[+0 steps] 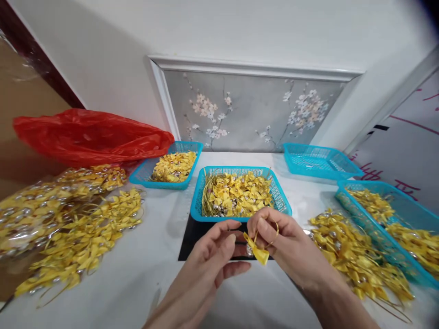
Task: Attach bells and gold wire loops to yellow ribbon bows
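Near the front edge of the white surface (144, 274), your two hands meet over a black mat (192, 237). Your right hand (291, 246) has its grip closed on a small yellow bow (259, 252), pinching it between thumb and fingers; a thin gold loop (272, 233) rises from the bow and curls against your fingers. Your left hand (212, 256) is just beside it, with the fingers half curled and the thumb stretched toward the bow; I cannot tell if this grip really touches the bow or only comes close to it.

Just behind your hands stands a blue basket (197, 205), filled with many yellow bows and gold strings. A second blue basket (147, 176) with more bows is to the left and further back, and a red plastic bag (92, 135) lies beside it, touching its corner. At the far right back there is a third blue basket (318, 160), and along the right edge a fourth basket (411, 214) holds more bows.

Loose heaps of bows lie directly on the surface: one heap on the left (82, 237), one on the right (356, 256), close to your right forearm. On the far left, more bows are packed in a clear bag (30, 214).
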`<state>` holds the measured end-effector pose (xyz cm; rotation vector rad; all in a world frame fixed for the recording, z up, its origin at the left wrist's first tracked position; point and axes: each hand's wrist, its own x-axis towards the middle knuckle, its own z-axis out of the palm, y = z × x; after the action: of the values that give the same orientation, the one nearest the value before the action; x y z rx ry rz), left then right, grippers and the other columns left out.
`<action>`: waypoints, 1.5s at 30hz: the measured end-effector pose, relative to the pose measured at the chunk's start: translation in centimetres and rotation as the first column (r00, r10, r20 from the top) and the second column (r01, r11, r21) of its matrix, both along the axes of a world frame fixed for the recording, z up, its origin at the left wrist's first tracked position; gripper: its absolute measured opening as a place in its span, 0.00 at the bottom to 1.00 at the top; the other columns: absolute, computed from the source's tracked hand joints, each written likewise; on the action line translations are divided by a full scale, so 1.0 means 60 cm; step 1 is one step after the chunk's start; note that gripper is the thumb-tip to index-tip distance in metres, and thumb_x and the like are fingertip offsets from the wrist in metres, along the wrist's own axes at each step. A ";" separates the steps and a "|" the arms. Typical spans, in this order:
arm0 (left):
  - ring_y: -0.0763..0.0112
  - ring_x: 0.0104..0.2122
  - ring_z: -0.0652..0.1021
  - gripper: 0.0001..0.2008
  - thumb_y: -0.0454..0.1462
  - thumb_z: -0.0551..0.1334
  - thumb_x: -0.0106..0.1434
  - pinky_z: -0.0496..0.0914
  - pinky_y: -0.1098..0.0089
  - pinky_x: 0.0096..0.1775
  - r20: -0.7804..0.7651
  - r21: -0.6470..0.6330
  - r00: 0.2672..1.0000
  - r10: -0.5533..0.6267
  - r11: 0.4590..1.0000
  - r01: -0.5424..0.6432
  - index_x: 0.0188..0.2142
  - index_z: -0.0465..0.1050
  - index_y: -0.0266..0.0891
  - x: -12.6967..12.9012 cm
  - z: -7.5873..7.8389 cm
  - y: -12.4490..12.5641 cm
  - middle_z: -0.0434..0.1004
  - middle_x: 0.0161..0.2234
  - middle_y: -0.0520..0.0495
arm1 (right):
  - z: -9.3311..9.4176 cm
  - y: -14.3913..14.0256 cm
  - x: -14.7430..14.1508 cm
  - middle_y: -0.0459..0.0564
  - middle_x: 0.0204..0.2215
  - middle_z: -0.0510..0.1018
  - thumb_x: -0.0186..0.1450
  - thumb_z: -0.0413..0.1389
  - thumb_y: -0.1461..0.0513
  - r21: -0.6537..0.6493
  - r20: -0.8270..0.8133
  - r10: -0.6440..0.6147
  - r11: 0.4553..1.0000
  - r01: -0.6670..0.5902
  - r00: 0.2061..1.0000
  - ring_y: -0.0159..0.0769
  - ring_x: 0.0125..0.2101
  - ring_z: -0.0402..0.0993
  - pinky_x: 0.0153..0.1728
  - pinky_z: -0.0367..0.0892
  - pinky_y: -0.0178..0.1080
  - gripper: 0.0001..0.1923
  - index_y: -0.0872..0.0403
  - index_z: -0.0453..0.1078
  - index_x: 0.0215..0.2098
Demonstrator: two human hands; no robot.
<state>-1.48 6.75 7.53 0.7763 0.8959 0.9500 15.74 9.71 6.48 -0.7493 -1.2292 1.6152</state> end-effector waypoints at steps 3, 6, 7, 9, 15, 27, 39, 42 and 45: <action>0.69 0.39 0.78 0.14 0.39 0.67 0.60 0.73 0.74 0.38 0.094 -0.043 0.994 -0.058 0.997 0.062 0.46 0.74 0.44 0.014 0.000 -0.001 0.78 0.40 0.47 | -0.007 -0.009 0.009 0.43 0.23 0.69 0.69 0.55 0.55 -0.006 -0.026 0.000 1.000 0.000 1.000 0.26 0.24 0.63 0.26 0.61 0.30 0.13 0.54 0.71 0.31; 0.74 0.36 0.77 0.12 0.36 0.70 0.57 0.72 0.76 0.38 0.104 -0.032 0.994 -0.041 0.998 0.045 0.42 0.76 0.43 0.025 -0.002 -0.001 0.77 0.37 0.50 | -0.012 -0.011 0.019 0.42 0.22 0.68 0.68 0.56 0.54 0.007 0.032 -0.058 0.998 0.058 0.998 0.27 0.24 0.62 0.26 0.62 0.31 0.12 0.54 0.71 0.31; 0.75 0.35 0.76 0.11 0.36 0.70 0.57 0.72 0.76 0.37 0.091 -0.030 0.996 -0.024 0.999 0.027 0.41 0.77 0.43 0.028 -0.003 -0.001 0.76 0.36 0.50 | -0.014 -0.011 0.021 0.42 0.22 0.68 0.67 0.57 0.54 0.005 0.052 -0.078 0.997 0.078 0.996 0.27 0.24 0.62 0.26 0.62 0.31 0.12 0.54 0.70 0.31; 0.75 0.34 0.75 0.11 0.37 0.71 0.56 0.72 0.76 0.37 0.045 -0.016 0.999 0.012 1.000 -0.011 0.39 0.76 0.43 0.033 -0.006 0.001 0.76 0.35 0.51 | -0.019 -0.012 0.024 0.41 0.21 0.68 0.66 0.57 0.55 -0.005 0.101 -0.105 0.994 0.106 0.989 0.28 0.23 0.62 0.26 0.63 0.32 0.11 0.54 0.70 0.31; 0.71 0.33 0.75 0.17 0.36 0.70 0.55 0.72 0.73 0.36 -0.234 0.190 0.960 0.155 0.975 -0.111 0.45 0.72 0.43 0.042 -0.011 0.007 0.75 0.33 0.52 | -0.048 -0.023 0.032 0.45 0.31 0.73 0.65 0.54 0.63 0.126 0.291 -0.198 0.978 0.168 0.936 0.31 0.28 0.69 0.29 0.68 0.34 0.07 0.50 0.70 0.42; 0.65 0.36 0.79 0.19 0.39 0.69 0.53 0.76 0.70 0.38 -0.353 0.276 0.914 0.200 0.956 -0.103 0.45 0.72 0.44 0.048 -0.031 0.019 0.78 0.35 0.49 | -0.037 -0.028 0.062 0.49 0.33 0.78 0.68 0.50 0.66 0.545 0.517 -0.458 0.828 0.134 0.723 0.34 0.33 0.75 0.34 0.69 0.34 0.10 0.52 0.74 0.35; 0.66 0.35 0.79 0.08 0.42 0.66 0.58 0.74 0.71 0.38 -0.410 0.234 0.907 0.093 0.972 0.006 0.37 0.79 0.43 0.024 -0.055 0.028 0.80 0.35 0.48 | -0.077 -0.036 0.270 0.60 0.40 0.78 0.67 0.45 0.59 0.700 0.638 -0.680 0.708 -0.097 -0.361 0.57 0.38 0.73 0.33 0.68 0.52 0.17 0.51 0.76 0.42; 0.68 0.33 0.79 0.09 0.43 0.66 0.58 0.74 0.71 0.38 -0.365 0.210 0.924 0.112 0.977 -0.036 0.36 0.79 0.42 0.017 -0.058 0.032 0.80 0.33 0.49 | -0.066 -0.021 0.237 0.63 0.44 0.77 0.68 0.45 0.56 0.778 0.576 -0.755 0.624 -0.075 -0.312 0.58 0.42 0.72 0.39 0.67 0.55 0.20 0.54 0.75 0.47; 0.70 0.30 0.77 0.10 0.44 0.67 0.57 0.73 0.72 0.36 -0.300 0.175 0.940 0.164 0.978 -0.115 0.35 0.79 0.41 0.013 -0.065 0.036 0.79 0.31 0.49 | -0.034 0.012 0.164 0.60 0.45 0.78 0.70 0.46 0.59 0.728 0.674 -0.734 0.679 -0.092 -0.084 0.51 0.44 0.73 0.44 0.67 0.50 0.17 0.53 0.74 0.46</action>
<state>-0.70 8.94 3.65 1.0266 1.1762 1.0477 25.59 10.45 4.45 -1.7543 -2.0718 -0.2388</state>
